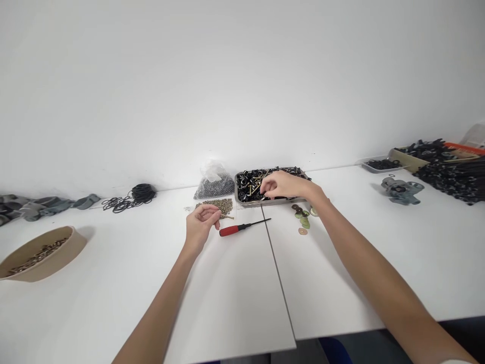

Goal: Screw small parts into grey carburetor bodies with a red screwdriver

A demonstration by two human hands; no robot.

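My left hand is closed, thumb against fingers, on a small brass-coloured pin that sticks out to the right. Just right of it lies a screwdriver with a red handle, its shaft pointing right. My right hand is over a metal tray of black rings and brass-coloured pins, its fingers curled down; whatever is at the fingertips is too small to make out. Behind my left hand are many small brass-coloured pieces. Several greenish discs lie below my right wrist.
A clear bag of dark small parts stands by the wall. Black cord and a beige bowl are at left. At right are a grey-green part, a small tray of black rings and piled black parts.
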